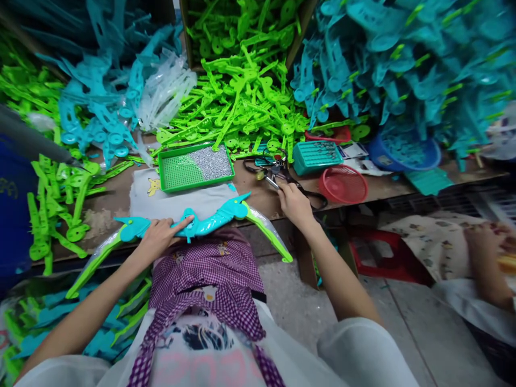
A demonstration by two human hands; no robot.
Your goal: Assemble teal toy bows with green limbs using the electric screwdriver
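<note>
A toy bow (213, 221) with a blue middle and two bright green limbs lies across my lap at the table's front edge. My left hand (159, 235) is closed around the blue part left of its centre, index finger stretched along it. To the right, my right hand (293, 201) is closed on a slim silver tool (272, 183) above the table; its exact kind is unclear. Dark cords and small metal items (276, 167) lie just beyond that hand. Behind the bow, a green tray (181, 185) with many small silvery pieces sits on a white cloth (141, 201).
Green plastic parts (250, 102) are heaped at the back, with blue parts (94, 102) left and a tall blue pile (387, 64) right. A teal basket (316, 161), red basket (344, 184) and blue bowl (431, 156) stand rightward. Another person's arm (486, 263) is at far right.
</note>
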